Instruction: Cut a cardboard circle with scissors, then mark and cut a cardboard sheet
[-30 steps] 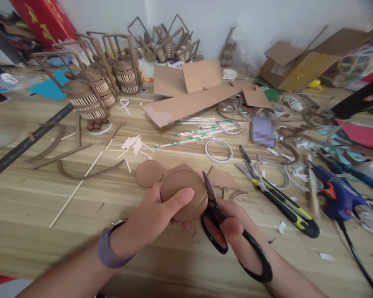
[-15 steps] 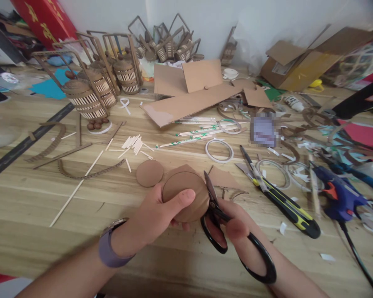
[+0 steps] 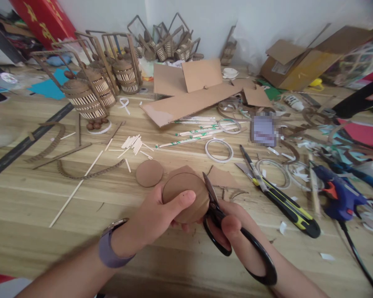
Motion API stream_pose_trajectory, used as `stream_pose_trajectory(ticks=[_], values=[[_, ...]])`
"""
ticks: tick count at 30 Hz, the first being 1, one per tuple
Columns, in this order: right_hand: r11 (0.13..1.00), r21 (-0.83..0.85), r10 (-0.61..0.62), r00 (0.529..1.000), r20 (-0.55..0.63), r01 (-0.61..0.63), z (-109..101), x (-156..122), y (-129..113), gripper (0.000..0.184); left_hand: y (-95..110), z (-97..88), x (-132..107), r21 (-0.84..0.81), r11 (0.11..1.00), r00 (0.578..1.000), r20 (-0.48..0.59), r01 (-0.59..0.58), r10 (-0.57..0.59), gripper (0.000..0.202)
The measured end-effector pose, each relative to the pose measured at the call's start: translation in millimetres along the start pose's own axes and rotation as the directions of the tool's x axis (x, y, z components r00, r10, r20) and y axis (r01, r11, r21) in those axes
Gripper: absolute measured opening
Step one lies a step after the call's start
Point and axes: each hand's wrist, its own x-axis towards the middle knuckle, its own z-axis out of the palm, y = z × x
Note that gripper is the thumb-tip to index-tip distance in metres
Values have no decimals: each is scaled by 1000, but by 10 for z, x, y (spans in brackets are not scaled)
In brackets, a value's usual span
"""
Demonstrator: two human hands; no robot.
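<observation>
Left hand: pinching cardboard disc, apparently to steady it
Right hand: grasping scissors at the disc's edge

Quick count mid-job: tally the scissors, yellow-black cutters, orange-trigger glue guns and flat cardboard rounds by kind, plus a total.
Scissors: 1, in the right hand
Cutter: 1
Glue gun: 1
Cardboard rounds: 2, the held round in the left hand and the loose round
Total: 5
</observation>
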Motion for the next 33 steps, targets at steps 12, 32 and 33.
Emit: stream_pose_trajectory(ticks=[12,32,33], values=[[999,30,16,1000,15,-16,2,-6,-8,78,10,1,-4,1,998,997,45,-55,55,36],[999,48,8,1000,1,-8,15,-10,-30,76,4,-3,3,-32,998,997,48,-52,54,43],[999,51,10,1000,-1,-10,16,-10,-27,76,5,-3,4,-25,998,998,43,-52,53,43]])
